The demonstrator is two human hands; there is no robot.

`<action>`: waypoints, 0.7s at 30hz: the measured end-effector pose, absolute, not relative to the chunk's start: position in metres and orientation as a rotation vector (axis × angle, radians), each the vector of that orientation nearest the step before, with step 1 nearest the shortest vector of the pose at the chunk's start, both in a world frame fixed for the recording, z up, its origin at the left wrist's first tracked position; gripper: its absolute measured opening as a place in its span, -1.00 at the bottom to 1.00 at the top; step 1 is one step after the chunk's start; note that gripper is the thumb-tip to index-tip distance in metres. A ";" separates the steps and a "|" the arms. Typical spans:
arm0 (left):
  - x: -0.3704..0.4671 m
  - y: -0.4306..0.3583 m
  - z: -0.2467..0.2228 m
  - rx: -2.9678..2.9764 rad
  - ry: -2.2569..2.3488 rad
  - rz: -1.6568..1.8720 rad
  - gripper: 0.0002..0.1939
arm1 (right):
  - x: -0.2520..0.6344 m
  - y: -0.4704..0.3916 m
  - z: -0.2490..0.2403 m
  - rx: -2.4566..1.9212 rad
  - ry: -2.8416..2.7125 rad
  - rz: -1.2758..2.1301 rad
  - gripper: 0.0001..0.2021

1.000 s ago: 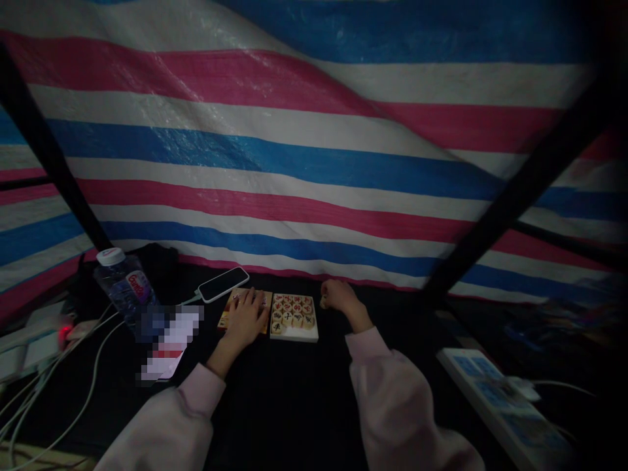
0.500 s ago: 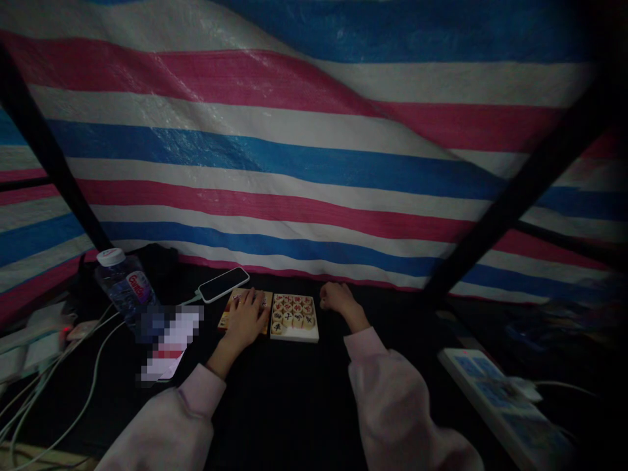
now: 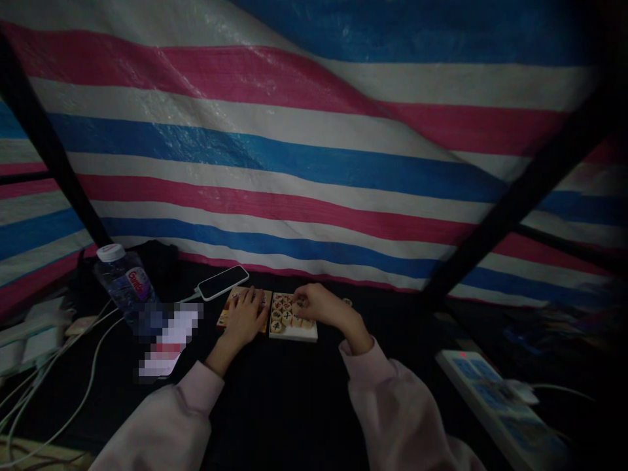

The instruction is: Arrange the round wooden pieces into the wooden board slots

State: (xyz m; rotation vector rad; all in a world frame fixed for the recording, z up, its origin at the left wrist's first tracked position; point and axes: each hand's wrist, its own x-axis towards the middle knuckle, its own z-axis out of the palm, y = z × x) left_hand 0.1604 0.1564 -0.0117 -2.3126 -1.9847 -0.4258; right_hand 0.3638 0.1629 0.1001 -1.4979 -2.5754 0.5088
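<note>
My left hand point(image 3: 244, 317) lies flat with fingers spread on a printed box lid point(image 3: 267, 302), which is left of a white open box point(image 3: 299, 337). Inside that box, round Chinese chess pieces point(image 3: 277, 325) with red and black characters stand in rows. Over the box's upper right, my right hand point(image 3: 321, 306) has its fingers curled in a pinch at a chess piece; the fingers partly cover the pieces there. One loose chess piece point(image 3: 347, 302) rests on the black table just beyond my right wrist.
A smartphone point(image 3: 223, 282) on a cable lies behind the lid. To the left are a labelled plastic bottle point(image 3: 135, 284), a blurred-out phone point(image 3: 169, 347), chargers and white cables point(image 3: 91, 379). A white power strip point(image 3: 495, 399) lies at right. Striped sheeting point(image 3: 275, 163) hangs behind.
My right hand has moved left from the table onto the pieces in the box. A loose piece now shows on the table where that hand was. My left hand stays on the lid.
</note>
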 end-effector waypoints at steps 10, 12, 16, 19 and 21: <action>0.160 0.155 -0.009 -2.328 -1.992 -0.461 -0.50 | 0.330 0.151 0.074 -1.624 -2.779 0.409 -0.71; 0.160 0.155 -0.009 -2.328 -1.989 -0.465 -0.50 | 0.328 0.149 0.075 -1.655 -2.785 0.414 -0.71; 0.160 0.156 -0.010 -2.332 -2.003 -0.445 -0.50 | 0.324 0.144 0.074 -1.678 -2.777 0.412 -0.72; 0.160 0.156 -0.008 -2.342 -2.006 -0.435 -0.50 | 0.323 0.142 0.076 -1.687 -2.762 0.407 -0.72; 0.160 0.155 -0.008 -2.348 -2.004 -0.430 -0.50 | 0.323 0.141 0.079 -1.718 -2.771 0.438 -0.73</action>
